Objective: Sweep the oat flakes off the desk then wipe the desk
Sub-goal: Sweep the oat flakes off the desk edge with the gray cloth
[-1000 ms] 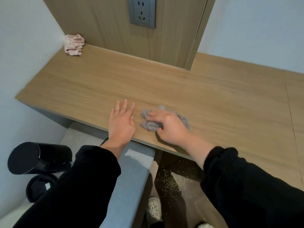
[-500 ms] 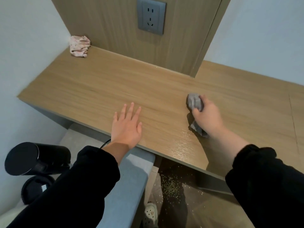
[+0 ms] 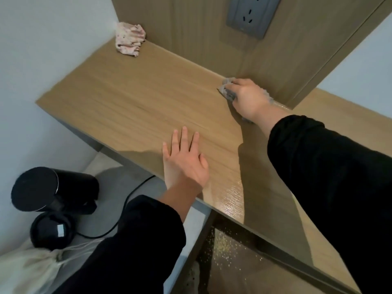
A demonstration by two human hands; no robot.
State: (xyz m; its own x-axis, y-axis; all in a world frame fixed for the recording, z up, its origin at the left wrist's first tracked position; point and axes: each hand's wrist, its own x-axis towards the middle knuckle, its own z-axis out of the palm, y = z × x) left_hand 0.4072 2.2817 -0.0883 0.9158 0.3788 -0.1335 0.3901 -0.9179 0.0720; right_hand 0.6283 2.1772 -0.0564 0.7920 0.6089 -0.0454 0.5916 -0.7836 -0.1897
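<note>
A grey cloth (image 3: 227, 92) lay bunched at the back of the desk (image 3: 127, 98), against the upright wooden panel (image 3: 191, 35). The right hand (image 3: 249, 99) gripped it, pressing down. Most of the desk's length stretched to the cloth's left, probably the next stroke's direction. The left hand (image 3: 184, 164) rested flat and empty near the front edge. Oat flakes (image 3: 224, 249) dotted the floor below.

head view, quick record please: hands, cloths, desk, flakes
left hand: flat on the desk near its front edge, fingers spread
right hand: grips the grey cloth against the desk by the back panel
pink cloth: crumpled in the far left corner
oat flakes: scattered on the floor below the desk's front edge
sheen: glossy patch on the desk near the front edge
</note>
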